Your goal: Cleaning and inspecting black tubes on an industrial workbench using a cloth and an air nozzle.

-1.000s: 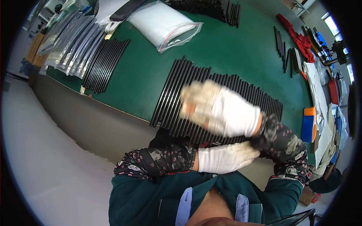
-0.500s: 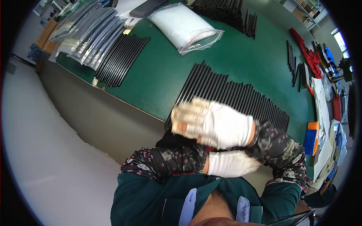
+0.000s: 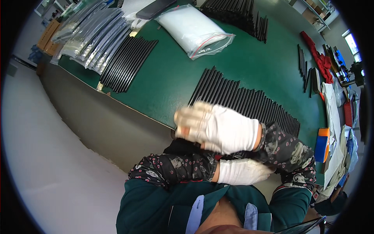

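Both my hands wear white gloves and patterned dark sleeve covers. My right hand (image 3: 216,126) hovers, blurred, above my left forearm at the near edge of the green table (image 3: 175,85). Its fingers curl down toward the left sleeve, and I cannot tell whether they grip it. Below it, my left hand (image 3: 241,171) lies flat against my body, fingertips tucked under my right forearm, with nothing in it. A long row of black rods (image 3: 241,101) lies on the table just beyond my hands.
A second batch of black rods (image 3: 128,64) lies at the left table edge beside several clear packed bags (image 3: 93,35). A white-filled plastic bag (image 3: 194,29) sits at the back. More black rods (image 3: 237,13), red cloth (image 3: 317,58) and blue-orange boxes (image 3: 321,144) lie to the right.
My right hand has shifted slightly down and left over my left forearm. The left hand has stayed tucked under it. The view has tilted a little.
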Action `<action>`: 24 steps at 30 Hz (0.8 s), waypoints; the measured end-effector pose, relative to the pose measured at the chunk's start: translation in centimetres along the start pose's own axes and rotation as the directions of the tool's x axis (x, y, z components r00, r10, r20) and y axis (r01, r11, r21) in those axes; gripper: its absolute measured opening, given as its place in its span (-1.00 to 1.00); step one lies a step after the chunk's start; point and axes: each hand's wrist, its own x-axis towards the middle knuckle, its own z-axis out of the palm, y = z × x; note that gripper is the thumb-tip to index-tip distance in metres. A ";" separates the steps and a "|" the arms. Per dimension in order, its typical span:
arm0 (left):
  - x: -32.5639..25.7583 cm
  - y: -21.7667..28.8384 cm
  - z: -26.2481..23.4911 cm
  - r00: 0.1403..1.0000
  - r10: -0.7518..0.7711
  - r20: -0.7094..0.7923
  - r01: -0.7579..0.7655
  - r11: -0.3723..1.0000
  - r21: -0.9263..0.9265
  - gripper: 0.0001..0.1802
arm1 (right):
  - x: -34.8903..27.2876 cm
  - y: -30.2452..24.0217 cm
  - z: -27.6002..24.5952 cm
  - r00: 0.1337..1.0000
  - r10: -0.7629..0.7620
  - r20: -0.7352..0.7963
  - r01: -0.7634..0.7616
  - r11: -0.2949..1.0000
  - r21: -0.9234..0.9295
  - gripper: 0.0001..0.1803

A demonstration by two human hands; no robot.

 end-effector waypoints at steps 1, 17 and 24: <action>-0.1 0.2 -0.1 0.998 -0.037 -0.041 0.034 0.997 -0.074 -0.59 | -0.3 0.3 0.7 0.999 -0.008 -0.032 0.008 1.000 0.010 -0.50; 0.9 0.5 -1.9 0.897 -0.195 0.396 0.319 0.907 -0.275 -0.58 | -2.0 -2.3 -1.2 0.992 0.121 -0.020 -0.121 0.992 0.023 -0.53; -0.5 -0.2 0.3 0.997 0.020 0.074 -0.020 1.000 0.002 -0.55 | -7.2 -1.4 -3.1 0.932 0.305 -0.195 -0.337 0.928 -0.160 -0.55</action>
